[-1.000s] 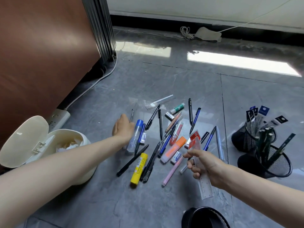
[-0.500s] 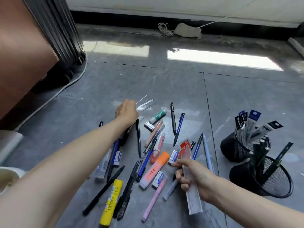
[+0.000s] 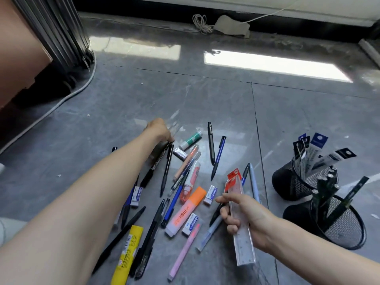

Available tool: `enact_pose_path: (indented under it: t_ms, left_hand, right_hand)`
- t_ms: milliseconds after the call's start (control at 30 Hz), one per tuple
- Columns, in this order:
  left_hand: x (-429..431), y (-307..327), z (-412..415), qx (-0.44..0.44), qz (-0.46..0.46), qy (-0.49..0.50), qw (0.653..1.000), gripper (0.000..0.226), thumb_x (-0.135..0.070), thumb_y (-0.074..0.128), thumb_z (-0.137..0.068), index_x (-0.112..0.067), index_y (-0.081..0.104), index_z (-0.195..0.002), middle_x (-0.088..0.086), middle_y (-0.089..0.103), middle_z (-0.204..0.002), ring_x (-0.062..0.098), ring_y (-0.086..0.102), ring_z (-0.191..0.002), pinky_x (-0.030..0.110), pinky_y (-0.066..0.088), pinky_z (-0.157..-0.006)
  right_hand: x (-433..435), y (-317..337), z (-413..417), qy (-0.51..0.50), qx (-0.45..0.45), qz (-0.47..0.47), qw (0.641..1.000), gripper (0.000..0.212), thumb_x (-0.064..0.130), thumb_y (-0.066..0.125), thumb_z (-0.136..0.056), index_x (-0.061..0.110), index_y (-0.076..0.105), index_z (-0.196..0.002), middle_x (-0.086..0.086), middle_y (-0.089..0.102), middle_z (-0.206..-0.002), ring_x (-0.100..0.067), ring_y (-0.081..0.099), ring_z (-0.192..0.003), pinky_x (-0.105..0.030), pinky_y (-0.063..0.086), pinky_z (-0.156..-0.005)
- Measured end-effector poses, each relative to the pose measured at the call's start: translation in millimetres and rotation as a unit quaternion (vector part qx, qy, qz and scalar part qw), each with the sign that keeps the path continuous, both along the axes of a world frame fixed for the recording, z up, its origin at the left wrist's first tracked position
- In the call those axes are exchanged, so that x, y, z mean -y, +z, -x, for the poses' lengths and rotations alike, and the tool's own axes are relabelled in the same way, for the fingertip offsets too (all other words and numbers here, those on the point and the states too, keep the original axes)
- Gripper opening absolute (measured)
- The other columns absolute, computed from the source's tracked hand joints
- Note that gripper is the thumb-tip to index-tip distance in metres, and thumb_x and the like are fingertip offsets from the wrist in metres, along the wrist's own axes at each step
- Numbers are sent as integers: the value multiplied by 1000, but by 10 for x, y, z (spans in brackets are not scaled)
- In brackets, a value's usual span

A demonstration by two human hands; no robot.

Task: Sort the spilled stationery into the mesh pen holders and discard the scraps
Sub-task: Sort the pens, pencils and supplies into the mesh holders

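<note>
Spilled stationery lies on the grey tiled floor: several pens, an orange highlighter (image 3: 186,210), a yellow glue stick (image 3: 128,254), a pink pen (image 3: 184,254) and white erasers (image 3: 210,194). My left hand (image 3: 159,130) reaches to the far edge of the pile and grips a clear plastic ruler (image 3: 175,127). My right hand (image 3: 244,218) holds a second clear ruler (image 3: 243,245) together with a red refill packet (image 3: 233,176). Two black mesh pen holders stand at the right, the far one (image 3: 287,182) with refill packs, the near one (image 3: 345,231) with dark green pencils.
A brown cabinet (image 3: 20,48) and a ribbed grey case (image 3: 53,27) stand at the left. A white cable (image 3: 61,99) runs along the floor beside them. A coiled cord and cloth (image 3: 226,25) lie by the back wall. Bare floor lies beyond the pile.
My left hand has moved from the blue-capped pen to the far clear ruler and closed on it. The view swung right, so the white bin left the frame. My right hand keeps its ruler.
</note>
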State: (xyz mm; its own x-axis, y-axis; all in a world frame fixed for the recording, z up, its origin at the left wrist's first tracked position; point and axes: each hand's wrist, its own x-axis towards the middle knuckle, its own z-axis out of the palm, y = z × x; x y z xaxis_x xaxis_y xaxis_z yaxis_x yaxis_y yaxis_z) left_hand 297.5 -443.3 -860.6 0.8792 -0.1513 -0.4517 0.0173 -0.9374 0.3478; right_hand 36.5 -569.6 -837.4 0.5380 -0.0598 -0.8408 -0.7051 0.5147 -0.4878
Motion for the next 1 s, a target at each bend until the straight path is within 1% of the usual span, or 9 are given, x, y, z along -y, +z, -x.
enact_pose_path:
  t_ms: [100, 200, 300, 367, 600, 700, 833, 900, 1000]
  left_hand:
    - [-46, 109, 157, 88, -10, -69, 994, 15, -16, 67, -82, -5, 62, -91, 21, 66, -107, 37, 60, -100, 39, 48, -83]
    - [-23, 413, 397, 127, 77, -72, 986, 6, -16, 59, -85, -13, 61, -90, 12, 66, -100, 29, 60, -96, 34, 46, -80]
    - [92, 760, 949, -21, 296, -3, 955, 9, -8, 61, -86, -8, 59, -77, 11, 64, -73, 11, 57, -60, 22, 38, -50]
    - [134, 940, 1398, -167, 353, 9, 921, 9, -7, 55, -89, -11, 57, -81, 6, 62, -68, 10, 48, -53, 21, 28, -45]
    - [106, 1337, 2312, -340, 401, 15, 850, 20, 2, 45, -90, 6, 63, -99, 11, 64, -77, 19, 60, -68, 25, 50, -57]
    - [15, 1522, 2456, -340, 384, 11, 859, 23, -5, 41, -97, 3, 59, -87, 7, 64, -63, 14, 62, -53, 23, 57, -56]
    - [-122, 1631, 2512, -232, 357, 55, 903, 20, -9, 47, -93, -4, 60, -79, 8, 52, -69, 14, 50, -55, 24, 47, -50]
    - [-180, 1648, 2512, -201, 332, 53, 920, 24, -17, 52, -92, -11, 62, -71, 4, 51, -71, 16, 44, -65, 25, 38, -57]
    - [-242, 1702, 2591, -278, 373, 17, 885, 21, -18, 55, -92, -10, 65, -76, 3, 60, -68, 17, 49, -65, 24, 38, -56]
  right_hand:
    - [-5, 78, 34, 3, 8, 9, 1000, 14, 18, 47, -94, 5, 54, -92, -9, 45, -52, -10, 26, -30, -17, 27, -31]
    - [-15, 220, 69, -8, 29, 14, 999, 23, 28, 47, -97, 6, 53, -90, -8, 46, -51, -10, 31, -30, -17, 31, -31]
    - [-22, 391, 160, -30, 57, 25, 998, 37, 44, 50, -94, 8, 52, -90, -7, 45, -55, -9, 33, -31, -15, 31, -33]
    - [-29, 512, 250, -51, 74, 23, 996, 47, 55, 52, -87, 8, 52, -91, -7, 45, -59, -8, 34, -32, -15, 31, -33]
    - [-201, 926, 447, -42, 148, -2, 988, 33, 43, 53, -92, 12, 65, -89, -5, 68, -64, -14, 63, -47, -20, 50, -45]
    - [-229, 997, 541, -62, 138, 7, 988, 32, 30, 46, -99, 8, 59, -79, -4, 62, -56, -11, 58, -41, -17, 45, -38]
    - [-276, 1023, 630, -42, 128, 49, 990, 22, 19, 38, -102, 4, 53, -105, -11, 57, -62, -11, 51, -37, -19, 44, -40]
    - [-275, 1056, 627, -36, 138, 45, 989, 28, 33, 41, -101, 7, 53, -96, -4, 48, -52, -6, 33, -31, -15, 28, -34]
    - [-353, 1171, 610, -4, 172, 17, 985, 44, 57, 49, -89, 14, 52, -77, 1, 48, -49, -6, 34, -34, -15, 27, -33]
